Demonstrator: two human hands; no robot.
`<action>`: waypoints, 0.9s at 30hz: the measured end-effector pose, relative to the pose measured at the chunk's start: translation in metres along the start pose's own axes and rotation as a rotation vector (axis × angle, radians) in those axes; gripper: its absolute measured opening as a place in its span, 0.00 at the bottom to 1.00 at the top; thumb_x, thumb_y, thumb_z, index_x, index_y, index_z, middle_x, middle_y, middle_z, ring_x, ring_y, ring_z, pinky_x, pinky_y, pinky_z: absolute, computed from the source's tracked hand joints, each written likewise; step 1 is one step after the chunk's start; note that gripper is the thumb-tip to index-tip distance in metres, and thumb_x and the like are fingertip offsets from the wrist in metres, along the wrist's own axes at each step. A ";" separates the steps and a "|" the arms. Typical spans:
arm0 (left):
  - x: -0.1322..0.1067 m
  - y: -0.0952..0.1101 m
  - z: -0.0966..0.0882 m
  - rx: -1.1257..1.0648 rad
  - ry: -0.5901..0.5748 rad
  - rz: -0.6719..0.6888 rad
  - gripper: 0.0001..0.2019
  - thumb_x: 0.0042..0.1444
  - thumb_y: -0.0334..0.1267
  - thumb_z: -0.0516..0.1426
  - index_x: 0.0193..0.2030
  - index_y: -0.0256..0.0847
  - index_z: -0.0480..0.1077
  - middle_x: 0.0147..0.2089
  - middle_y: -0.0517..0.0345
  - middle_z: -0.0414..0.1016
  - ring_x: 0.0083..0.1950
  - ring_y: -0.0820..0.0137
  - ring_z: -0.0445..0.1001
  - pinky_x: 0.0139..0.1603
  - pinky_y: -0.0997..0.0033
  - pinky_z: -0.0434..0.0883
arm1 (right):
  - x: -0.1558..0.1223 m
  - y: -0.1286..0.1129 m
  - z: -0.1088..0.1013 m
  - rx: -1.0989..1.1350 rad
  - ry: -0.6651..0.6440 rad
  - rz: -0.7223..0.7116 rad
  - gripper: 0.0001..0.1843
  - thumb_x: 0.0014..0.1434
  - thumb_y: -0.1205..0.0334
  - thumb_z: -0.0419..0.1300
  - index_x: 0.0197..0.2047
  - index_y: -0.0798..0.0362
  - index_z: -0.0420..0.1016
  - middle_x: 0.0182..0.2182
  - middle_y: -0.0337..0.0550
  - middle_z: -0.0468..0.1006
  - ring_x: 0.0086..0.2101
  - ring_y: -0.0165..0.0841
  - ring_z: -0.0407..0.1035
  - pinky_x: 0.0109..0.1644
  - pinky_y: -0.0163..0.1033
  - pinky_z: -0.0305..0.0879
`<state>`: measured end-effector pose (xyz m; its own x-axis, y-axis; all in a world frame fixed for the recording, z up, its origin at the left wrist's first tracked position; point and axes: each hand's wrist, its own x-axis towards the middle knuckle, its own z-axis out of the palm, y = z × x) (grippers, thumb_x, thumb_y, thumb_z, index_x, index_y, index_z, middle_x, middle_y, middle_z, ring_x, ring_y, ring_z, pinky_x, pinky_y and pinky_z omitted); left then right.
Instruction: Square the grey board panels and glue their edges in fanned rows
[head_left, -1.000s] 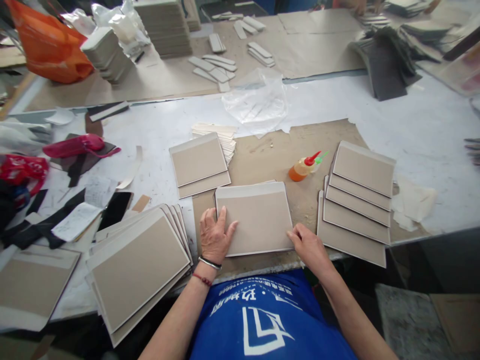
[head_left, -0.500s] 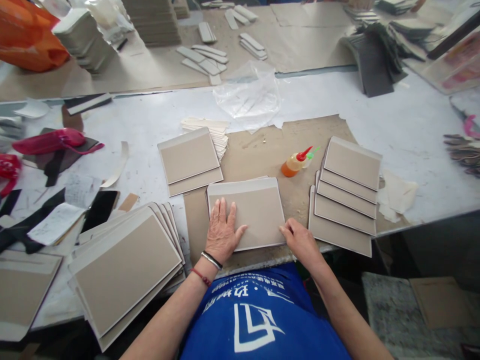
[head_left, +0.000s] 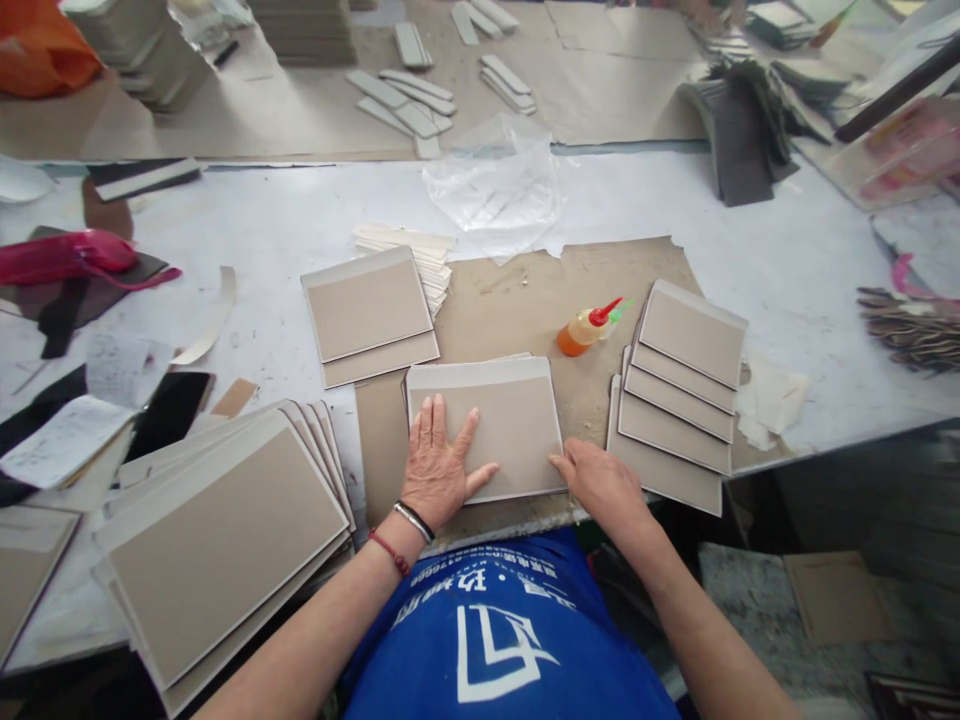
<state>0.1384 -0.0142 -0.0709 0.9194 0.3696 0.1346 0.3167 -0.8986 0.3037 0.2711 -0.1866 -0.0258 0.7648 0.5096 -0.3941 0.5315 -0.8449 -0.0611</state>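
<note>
A beige rectangular panel (head_left: 517, 420) with a pale band along its far edge lies in front of me, with the edge of another piece showing beneath it. My left hand (head_left: 437, 460) rests flat on its left part, fingers spread. At the panel's right edge, near the lower corner, my right hand (head_left: 598, 478) pinches the edge between thumb and curled fingers. A glue bottle (head_left: 581, 333) with orange liquid and a red nozzle lies tilted beyond the panel. Brown paper (head_left: 495, 310) covers the table under the work.
Similar panels lie fanned at the right (head_left: 671, 400), in a larger stack at the left (head_left: 225, 540), and in a small pile (head_left: 367, 305) with white strips (head_left: 420, 262) behind it. A clear plastic bag (head_left: 495, 185) lies farther back. The table's front edge runs close to my blue apron (head_left: 517, 620).
The view has shifted slightly, so most things sit a little farther left. My left thumb and forefinger are spread wider. Both hands stay on the same panel.
</note>
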 end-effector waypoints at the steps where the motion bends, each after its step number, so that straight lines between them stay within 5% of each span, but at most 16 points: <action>1: 0.000 0.000 0.000 -0.005 0.001 -0.001 0.34 0.51 0.57 0.52 0.62 0.46 0.53 0.68 0.37 0.32 0.67 0.46 0.36 0.62 0.45 0.46 | 0.002 0.001 -0.004 -0.005 0.018 0.004 0.10 0.60 0.56 0.51 0.30 0.50 0.65 0.29 0.42 0.73 0.28 0.35 0.68 0.27 0.35 0.51; 4: 0.001 0.001 -0.001 -0.016 0.006 -0.008 0.34 0.50 0.58 0.52 0.62 0.46 0.53 0.68 0.37 0.33 0.67 0.46 0.36 0.62 0.45 0.46 | 0.013 -0.001 -0.009 0.069 0.221 -0.040 0.11 0.61 0.56 0.48 0.36 0.53 0.68 0.32 0.46 0.74 0.33 0.37 0.69 0.33 0.38 0.59; 8: 0.002 0.000 -0.002 -0.014 0.012 -0.016 0.34 0.50 0.57 0.53 0.62 0.46 0.53 0.68 0.38 0.32 0.67 0.46 0.37 0.62 0.44 0.47 | 0.030 -0.022 0.001 0.148 0.476 -0.364 0.25 0.61 0.51 0.47 0.55 0.60 0.61 0.54 0.58 0.65 0.55 0.44 0.56 0.54 0.48 0.55; 11: 0.002 -0.001 -0.002 0.001 0.017 -0.003 0.34 0.50 0.55 0.54 0.62 0.46 0.53 0.68 0.40 0.30 0.67 0.46 0.38 0.62 0.44 0.47 | 0.040 -0.040 0.016 0.108 0.445 -0.521 0.30 0.60 0.49 0.48 0.61 0.56 0.54 0.62 0.55 0.50 0.62 0.44 0.39 0.62 0.53 0.41; 14: 0.003 -0.002 -0.001 0.003 0.021 0.006 0.35 0.49 0.54 0.55 0.62 0.47 0.52 0.68 0.41 0.28 0.67 0.46 0.38 0.62 0.44 0.48 | 0.047 -0.049 0.030 0.099 0.394 -0.557 0.31 0.59 0.51 0.50 0.63 0.54 0.51 0.64 0.52 0.46 0.63 0.42 0.35 0.62 0.55 0.36; 22: 0.005 -0.001 -0.001 -0.030 0.023 0.001 0.36 0.48 0.55 0.56 0.62 0.46 0.52 0.69 0.41 0.31 0.67 0.47 0.38 0.62 0.43 0.48 | 0.055 -0.044 0.038 0.294 0.533 -0.515 0.29 0.61 0.57 0.46 0.62 0.62 0.52 0.61 0.56 0.54 0.62 0.39 0.41 0.63 0.51 0.43; 25: -0.002 -0.008 -0.002 -0.129 0.089 -0.034 0.33 0.55 0.50 0.52 0.63 0.38 0.49 0.67 0.38 0.40 0.68 0.53 0.37 0.64 0.46 0.49 | 0.056 -0.030 0.039 0.501 0.671 -0.246 0.26 0.62 0.59 0.40 0.59 0.67 0.56 0.56 0.61 0.61 0.58 0.38 0.51 0.60 0.49 0.50; 27: -0.013 -0.015 -0.002 -0.246 0.156 -0.219 0.30 0.59 0.45 0.46 0.64 0.32 0.45 0.66 0.37 0.44 0.68 0.57 0.39 0.65 0.49 0.49 | 0.053 -0.017 0.040 0.594 0.641 -0.068 0.27 0.62 0.58 0.38 0.55 0.68 0.61 0.53 0.63 0.65 0.55 0.40 0.57 0.58 0.50 0.53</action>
<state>0.1214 -0.0049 -0.0757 0.7835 0.5955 0.1777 0.4190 -0.7175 0.5565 0.2877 -0.1518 -0.0826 0.8905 0.4045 0.2083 0.4426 -0.6635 -0.6032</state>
